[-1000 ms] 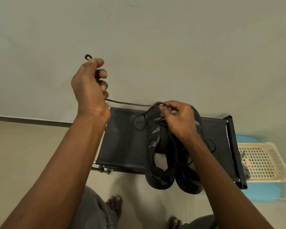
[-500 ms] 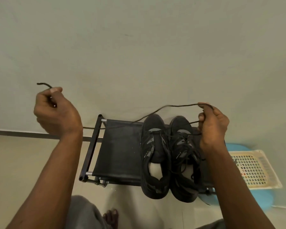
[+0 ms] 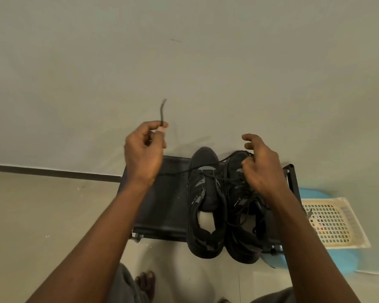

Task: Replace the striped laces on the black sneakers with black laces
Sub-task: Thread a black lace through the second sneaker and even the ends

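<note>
Two black sneakers stand side by side on a black fabric stool (image 3: 169, 193), the left sneaker (image 3: 204, 204) and the right sneaker (image 3: 241, 215). A black lace (image 3: 184, 171) runs from the left sneaker's lowest eyelets out to both sides. My left hand (image 3: 143, 154) pinches one end of it, and the tip sticks up above my fingers. My right hand (image 3: 260, 167) hovers over the right sneaker's toe and grips the other part of the lace with its lower fingers; the index finger and thumb are spread. Loose black laces lie tangled on the right sneaker.
A cream perforated basket (image 3: 335, 224) sits on a blue stool (image 3: 341, 261) to the right. The wall rises right behind the black stool. My bare foot (image 3: 146, 283) and trouser leg are below on the tiled floor.
Both hands have come inward from a wide spread. The left hand moved right and up toward the stool; the right hand dropped onto the right sneaker's toe, slackening the lace.
</note>
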Motion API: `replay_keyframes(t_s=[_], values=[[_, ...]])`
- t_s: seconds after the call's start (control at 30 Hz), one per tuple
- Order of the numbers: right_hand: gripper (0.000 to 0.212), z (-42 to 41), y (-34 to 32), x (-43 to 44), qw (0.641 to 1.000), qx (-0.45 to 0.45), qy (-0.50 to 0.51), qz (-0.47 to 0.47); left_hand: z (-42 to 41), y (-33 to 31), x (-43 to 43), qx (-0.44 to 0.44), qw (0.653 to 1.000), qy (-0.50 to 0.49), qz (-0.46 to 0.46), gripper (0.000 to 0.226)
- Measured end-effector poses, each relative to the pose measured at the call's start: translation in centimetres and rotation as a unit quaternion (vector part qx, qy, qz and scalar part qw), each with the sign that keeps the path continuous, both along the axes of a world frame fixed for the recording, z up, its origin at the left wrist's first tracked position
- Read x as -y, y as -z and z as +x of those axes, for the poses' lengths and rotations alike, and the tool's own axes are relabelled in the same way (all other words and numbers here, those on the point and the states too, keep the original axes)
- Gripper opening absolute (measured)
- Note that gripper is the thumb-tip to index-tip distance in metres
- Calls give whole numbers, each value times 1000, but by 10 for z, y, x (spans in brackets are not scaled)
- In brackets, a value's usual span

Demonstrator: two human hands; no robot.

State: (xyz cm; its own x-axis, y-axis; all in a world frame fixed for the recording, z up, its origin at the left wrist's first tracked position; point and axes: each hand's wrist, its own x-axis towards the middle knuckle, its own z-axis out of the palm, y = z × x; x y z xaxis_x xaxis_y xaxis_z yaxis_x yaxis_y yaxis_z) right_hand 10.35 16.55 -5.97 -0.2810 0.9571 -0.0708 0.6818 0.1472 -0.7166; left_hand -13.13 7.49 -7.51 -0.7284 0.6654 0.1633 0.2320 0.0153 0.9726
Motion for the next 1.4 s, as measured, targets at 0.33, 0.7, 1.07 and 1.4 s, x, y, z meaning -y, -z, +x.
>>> replay_keyframes(t_s=[0.33,0.7,1.07,1.4], values=[[34,-33,32,19,758,-540,195,-309,60,18,0,-158,956,204,-137,19],[10,-48,43,20,732,-541,216,-353,73,28,-7,-14,996,21,-81,6],[11,-46,46,13,748,-515,187,-376,70,34,-16,96,974,167,-118,15],[26,-46,56,13,829,-442,135,-317,76,29,-18,-122,966,105,-205,11]])
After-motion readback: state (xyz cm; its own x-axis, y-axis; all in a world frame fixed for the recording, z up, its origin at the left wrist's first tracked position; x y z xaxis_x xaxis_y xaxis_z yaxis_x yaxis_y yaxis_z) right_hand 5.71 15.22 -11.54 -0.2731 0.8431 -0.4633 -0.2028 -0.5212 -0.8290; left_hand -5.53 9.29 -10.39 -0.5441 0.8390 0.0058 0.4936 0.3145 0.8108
